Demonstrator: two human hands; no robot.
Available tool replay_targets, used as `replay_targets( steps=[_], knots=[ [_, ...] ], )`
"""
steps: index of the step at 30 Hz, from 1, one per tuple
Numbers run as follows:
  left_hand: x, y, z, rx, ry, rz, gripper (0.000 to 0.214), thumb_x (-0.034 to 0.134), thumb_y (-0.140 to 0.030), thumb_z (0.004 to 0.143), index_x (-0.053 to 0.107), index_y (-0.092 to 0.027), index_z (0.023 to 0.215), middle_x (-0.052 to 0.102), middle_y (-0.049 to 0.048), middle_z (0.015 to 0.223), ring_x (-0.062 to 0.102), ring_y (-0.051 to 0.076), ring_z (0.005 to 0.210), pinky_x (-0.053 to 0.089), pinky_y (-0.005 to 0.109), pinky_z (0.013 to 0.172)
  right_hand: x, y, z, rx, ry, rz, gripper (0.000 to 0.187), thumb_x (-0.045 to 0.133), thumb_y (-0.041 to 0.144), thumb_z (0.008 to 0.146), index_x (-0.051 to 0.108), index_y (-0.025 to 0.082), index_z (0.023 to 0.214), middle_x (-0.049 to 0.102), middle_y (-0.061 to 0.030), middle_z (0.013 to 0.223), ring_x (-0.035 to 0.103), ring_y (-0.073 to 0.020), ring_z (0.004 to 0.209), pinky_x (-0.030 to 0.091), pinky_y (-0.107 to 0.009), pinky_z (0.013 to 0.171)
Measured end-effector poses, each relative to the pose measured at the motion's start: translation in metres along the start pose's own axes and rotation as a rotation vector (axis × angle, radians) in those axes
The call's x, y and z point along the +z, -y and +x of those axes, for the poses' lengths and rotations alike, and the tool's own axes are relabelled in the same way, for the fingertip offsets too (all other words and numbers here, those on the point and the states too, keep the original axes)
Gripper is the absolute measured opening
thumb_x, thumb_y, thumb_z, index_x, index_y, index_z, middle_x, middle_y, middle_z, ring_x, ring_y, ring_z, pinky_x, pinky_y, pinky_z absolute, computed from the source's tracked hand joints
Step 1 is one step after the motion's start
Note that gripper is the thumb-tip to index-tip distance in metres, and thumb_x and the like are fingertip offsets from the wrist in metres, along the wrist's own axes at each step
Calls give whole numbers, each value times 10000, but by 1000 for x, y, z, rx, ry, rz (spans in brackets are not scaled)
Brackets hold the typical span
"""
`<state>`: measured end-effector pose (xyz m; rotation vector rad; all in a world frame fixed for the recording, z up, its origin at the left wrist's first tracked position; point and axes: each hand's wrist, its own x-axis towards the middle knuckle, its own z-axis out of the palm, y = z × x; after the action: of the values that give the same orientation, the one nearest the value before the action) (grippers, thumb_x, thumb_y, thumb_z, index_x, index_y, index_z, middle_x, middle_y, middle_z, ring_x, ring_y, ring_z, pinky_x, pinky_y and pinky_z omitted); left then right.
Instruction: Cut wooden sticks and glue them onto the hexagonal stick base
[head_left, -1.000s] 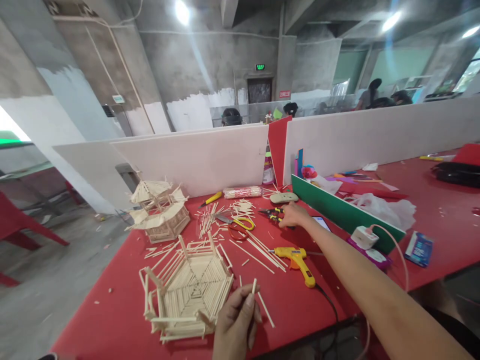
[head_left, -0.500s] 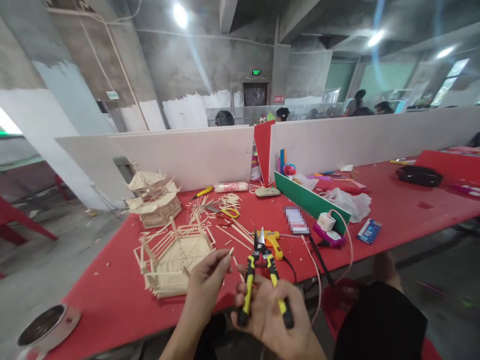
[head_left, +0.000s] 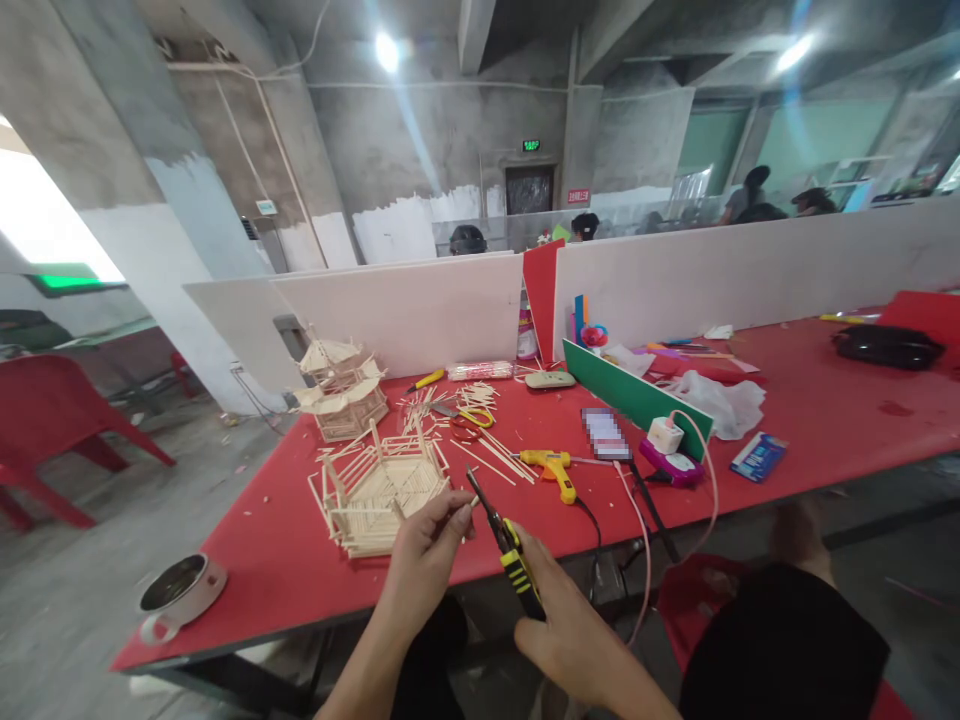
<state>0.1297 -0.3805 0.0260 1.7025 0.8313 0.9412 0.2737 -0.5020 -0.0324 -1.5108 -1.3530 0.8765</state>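
The yellow-and-black metal pliers [head_left: 506, 545] hang above the near edge of the red desk [head_left: 262, 570], long axis running from 5 to 11 o'clock, nose toward 11. The right hand's [head_left: 559, 612] grip wraps their handles; whether the blades are parted, I cannot tell. At their 10 o'clock, the left hand's [head_left: 429, 540] grip pinches a thin pale wooden stick [head_left: 474, 503]. Beyond, at 10 o'clock, sits a hexagonal pale stick-built frame [head_left: 382, 490]; at 1, a yellow plastic glue gun [head_left: 555, 472].
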Motion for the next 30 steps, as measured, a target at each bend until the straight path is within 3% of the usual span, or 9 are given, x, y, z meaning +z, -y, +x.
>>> replay_targets(
  steps=[10,17,30],
  knots=[
    [-15,-17,-6,100,97,127,288,555,-375,895,620,-183,690,559,3,640,503,141,623,389,240,614,1,1,-3,23,15,-207,991,528,121,648,177,220,1569,263,-90,1603,186,-290,1490,157,-510,1212],
    [-22,-10,-7,111,149,183,298,508,-351,925,585,-183,691,530,1,643,491,146,635,374,243,620,4,7,-2,59,63,-288,980,534,162,684,129,176,1576,200,-97,1625,120,-277,1506,130,-501,1222],
    [-25,-8,-7,149,207,299,300,434,-302,949,497,-184,681,466,-26,629,424,123,608,332,233,593,-1,11,-2,157,156,-378,1043,528,167,657,45,193,1582,137,-86,1641,71,-277,1512,107,-500,1221]
  ],
)
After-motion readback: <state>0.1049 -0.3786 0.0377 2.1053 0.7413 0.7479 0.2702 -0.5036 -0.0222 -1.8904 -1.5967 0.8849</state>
